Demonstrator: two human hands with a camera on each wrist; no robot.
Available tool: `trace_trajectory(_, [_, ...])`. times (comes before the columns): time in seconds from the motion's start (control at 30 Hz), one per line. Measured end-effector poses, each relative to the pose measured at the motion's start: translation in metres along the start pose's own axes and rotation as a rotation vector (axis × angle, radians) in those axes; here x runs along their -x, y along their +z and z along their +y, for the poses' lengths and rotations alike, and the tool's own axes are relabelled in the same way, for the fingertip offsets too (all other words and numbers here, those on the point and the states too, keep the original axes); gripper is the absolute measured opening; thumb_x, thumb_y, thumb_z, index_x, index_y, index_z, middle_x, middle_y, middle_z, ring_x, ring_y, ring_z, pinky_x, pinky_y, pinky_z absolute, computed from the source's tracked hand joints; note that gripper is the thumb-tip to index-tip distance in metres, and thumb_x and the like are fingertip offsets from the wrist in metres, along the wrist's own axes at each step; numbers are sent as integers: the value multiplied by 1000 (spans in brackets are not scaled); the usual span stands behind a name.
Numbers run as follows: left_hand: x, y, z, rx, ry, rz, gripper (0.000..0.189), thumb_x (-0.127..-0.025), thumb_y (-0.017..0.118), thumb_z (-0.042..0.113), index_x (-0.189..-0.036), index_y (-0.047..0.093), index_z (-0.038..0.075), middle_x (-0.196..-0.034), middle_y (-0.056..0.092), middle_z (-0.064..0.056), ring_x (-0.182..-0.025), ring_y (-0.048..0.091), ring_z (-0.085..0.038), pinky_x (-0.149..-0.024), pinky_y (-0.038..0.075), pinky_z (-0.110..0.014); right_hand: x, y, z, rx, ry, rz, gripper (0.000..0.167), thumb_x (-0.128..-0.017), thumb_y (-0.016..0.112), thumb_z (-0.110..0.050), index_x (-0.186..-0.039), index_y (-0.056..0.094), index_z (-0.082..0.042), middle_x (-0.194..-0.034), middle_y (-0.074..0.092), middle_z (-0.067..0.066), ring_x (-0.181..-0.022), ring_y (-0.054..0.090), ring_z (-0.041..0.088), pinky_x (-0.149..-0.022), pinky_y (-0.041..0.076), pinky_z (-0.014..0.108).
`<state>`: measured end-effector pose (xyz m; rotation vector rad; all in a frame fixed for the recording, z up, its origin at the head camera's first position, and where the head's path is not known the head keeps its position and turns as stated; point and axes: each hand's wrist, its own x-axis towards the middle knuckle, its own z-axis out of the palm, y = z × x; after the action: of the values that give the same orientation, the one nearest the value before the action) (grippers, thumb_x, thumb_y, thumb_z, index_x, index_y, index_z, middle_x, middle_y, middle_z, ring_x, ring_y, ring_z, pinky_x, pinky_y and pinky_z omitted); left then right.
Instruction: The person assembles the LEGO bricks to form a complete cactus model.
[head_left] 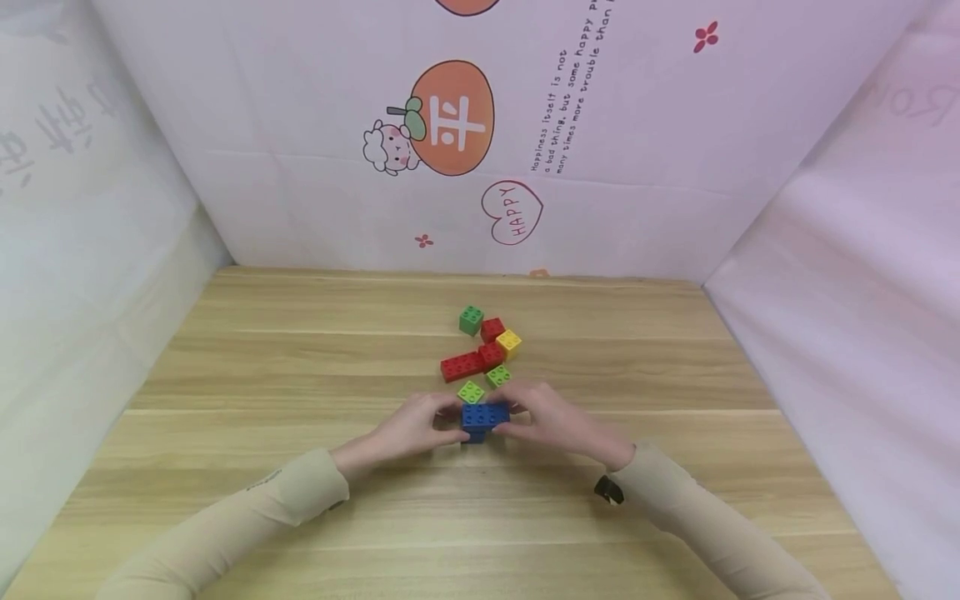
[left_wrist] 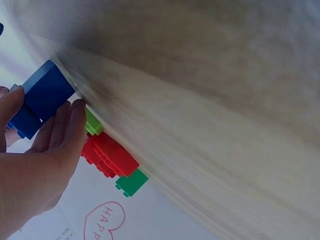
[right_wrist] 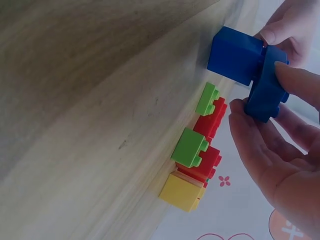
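Between both hands, a longer blue brick with studs on top sits across a blue block standing on the table. In the right wrist view the upper brick is slightly tilted, its right end overhanging the block. My right hand pinches that overhanging end, thumb on the near side and fingers on the far side. From the left, my left hand holds the blue block with thumb and fingers on opposite sides. Just beyond the fingertips lies a lime green brick.
Behind the hands, a second lime brick, a long red brick, two small red bricks, a yellow brick and a darker green brick form a loose cluster. A printed white cloth hangs along the table's back edge.
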<state>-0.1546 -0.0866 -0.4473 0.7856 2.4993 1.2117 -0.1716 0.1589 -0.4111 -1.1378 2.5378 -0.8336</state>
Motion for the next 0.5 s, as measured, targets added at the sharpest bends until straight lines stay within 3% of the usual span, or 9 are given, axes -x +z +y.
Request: trace_trajectory(0.5, [-3, 1, -2, 1, -13, -4, 33, -86, 76, 18, -117, 68, 10, -114, 74, -5, -109, 68, -20, -98, 56, -41, 1, 3, 1, 15, -19, 21, 38, -87, 76, -12, -123, 64, -9, -123, 69, 10, -109, 68, 22, -88, 62, 34])
